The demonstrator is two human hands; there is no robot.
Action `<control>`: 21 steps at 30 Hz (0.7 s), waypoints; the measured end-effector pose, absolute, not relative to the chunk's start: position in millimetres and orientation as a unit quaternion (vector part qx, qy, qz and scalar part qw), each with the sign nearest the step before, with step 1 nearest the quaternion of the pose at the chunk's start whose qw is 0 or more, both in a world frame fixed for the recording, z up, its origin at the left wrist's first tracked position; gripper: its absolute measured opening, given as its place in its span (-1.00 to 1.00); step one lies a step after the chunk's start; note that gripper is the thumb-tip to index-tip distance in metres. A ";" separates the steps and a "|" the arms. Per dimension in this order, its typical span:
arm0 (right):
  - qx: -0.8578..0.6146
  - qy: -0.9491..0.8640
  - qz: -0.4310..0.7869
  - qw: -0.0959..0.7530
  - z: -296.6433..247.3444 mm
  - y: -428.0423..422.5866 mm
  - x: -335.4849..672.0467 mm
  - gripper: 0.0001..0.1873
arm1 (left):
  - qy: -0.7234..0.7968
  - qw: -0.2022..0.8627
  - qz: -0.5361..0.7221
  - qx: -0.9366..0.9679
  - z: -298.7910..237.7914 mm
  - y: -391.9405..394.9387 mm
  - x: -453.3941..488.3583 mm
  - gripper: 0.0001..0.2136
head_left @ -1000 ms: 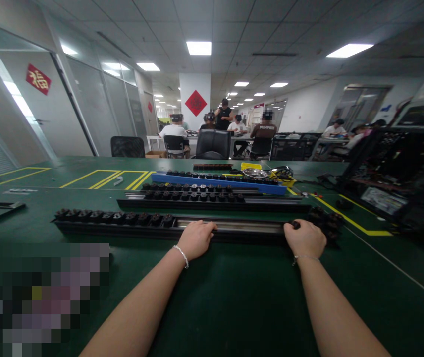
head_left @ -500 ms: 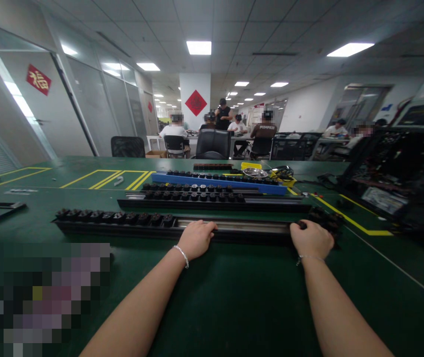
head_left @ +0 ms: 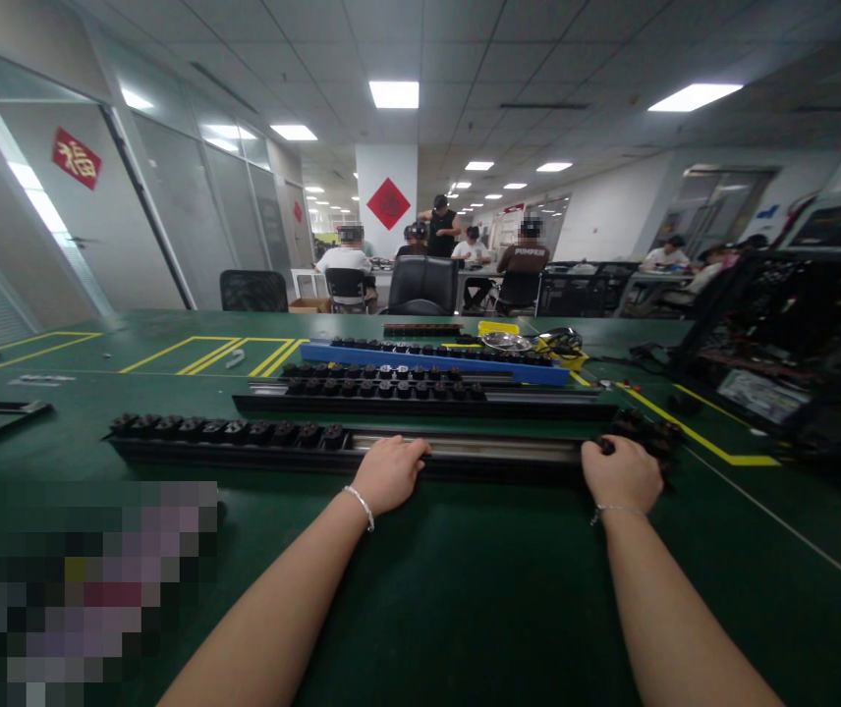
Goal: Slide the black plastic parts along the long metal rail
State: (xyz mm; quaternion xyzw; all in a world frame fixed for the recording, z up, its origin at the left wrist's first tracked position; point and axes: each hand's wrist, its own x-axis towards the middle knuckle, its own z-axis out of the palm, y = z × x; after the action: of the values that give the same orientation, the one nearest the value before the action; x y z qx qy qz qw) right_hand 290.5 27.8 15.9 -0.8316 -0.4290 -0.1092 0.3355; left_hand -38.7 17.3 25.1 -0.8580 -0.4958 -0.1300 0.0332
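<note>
A long black rail (head_left: 465,466) lies across the green table in front of me. Small black socket-like modules (head_left: 236,432) sit in a row along its left part, while its right part shows a bare metallic channel (head_left: 494,449). My left hand (head_left: 392,473) grips the rail near its middle, fingers closed over the front edge. At the rail's right end, my right hand (head_left: 621,473) is closed around a small black module (head_left: 604,446), mostly hidden by the fingers. More dark modules (head_left: 648,432) are heaped just behind that hand.
Behind lie another black rail with modules (head_left: 383,391) and a blue rail (head_left: 545,374). A metal dish (head_left: 507,342) and a yellow tray (head_left: 498,328) stand farther back. Dark equipment (head_left: 781,344) rises at the right. A pixelated object (head_left: 118,589) covers the front left.
My right hand has shifted very slightly to the right with the small module in it. My left hand and the rail have stayed in place.
</note>
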 end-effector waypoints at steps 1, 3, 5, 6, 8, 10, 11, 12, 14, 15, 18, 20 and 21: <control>-0.831 -0.428 -0.107 0.339 15.8 27.8 291.1 -0.58 | -0.494 0.034 -0.132 -0.859 25.0 17.3 -38.8 -0.79; -0.830 -0.426 -0.101 0.345 15.5 27.7 292.3 -0.58 | -0.492 0.035 -0.134 -0.859 24.9 17.4 -39.0 -0.80; -0.832 -0.423 -0.093 0.348 15.2 27.6 293.6 -0.57 | -0.493 0.033 -0.134 -0.859 25.3 17.3 -39.0 -0.81; -0.832 -0.422 -0.091 0.350 14.9 27.7 294.2 -0.57 | -0.494 0.032 -0.133 -0.859 25.5 17.2 -38.9 -0.81; -0.830 -0.422 -0.088 0.353 14.4 28.0 295.1 -0.57 | -0.495 0.032 -0.132 -0.858 26.1 17.0 -38.7 -0.81; -0.830 -0.417 -0.086 0.361 13.8 28.4 295.9 -0.57 | -0.496 0.033 -0.129 -0.858 26.5 16.9 -38.3 -0.81; -0.829 -0.414 -0.086 0.365 13.5 28.6 296.2 -0.57 | -0.497 0.034 -0.127 -0.858 26.5 16.9 -38.2 -0.80; -0.830 -0.410 -0.085 0.370 13.3 28.7 296.7 -0.57 | -0.499 0.036 -0.125 -0.857 26.5 16.9 -38.0 -0.80; -0.831 -0.401 -0.081 0.377 13.1 28.6 297.9 -0.57 | -0.501 0.040 -0.126 -0.856 26.4 16.9 -37.8 -0.79; -0.832 -0.397 -0.077 0.379 13.1 28.4 298.7 -0.56 | -0.500 0.041 -0.128 -0.856 26.3 16.9 -37.8 -0.79; -0.839 -0.380 -0.063 0.385 13.2 27.6 301.1 -0.55 | -0.496 0.042 -0.137 -0.856 26.1 16.8 -37.8 -0.80; -0.840 -0.370 -0.054 0.393 13.3 27.1 301.8 -0.55 | -0.499 0.043 -0.139 -0.854 26.1 16.8 -37.9 -0.81; -0.840 -0.368 -0.051 0.396 13.5 26.9 301.8 -0.55 | -0.501 0.043 -0.139 -0.853 26.0 16.8 -37.9 -0.81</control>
State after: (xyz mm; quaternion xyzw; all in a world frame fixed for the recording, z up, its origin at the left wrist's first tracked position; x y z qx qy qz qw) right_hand 301.8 26.9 13.5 -0.8398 -0.3679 -0.0508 0.3960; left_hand -37.9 16.8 26.0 -0.8530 -0.5012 -0.1386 0.0432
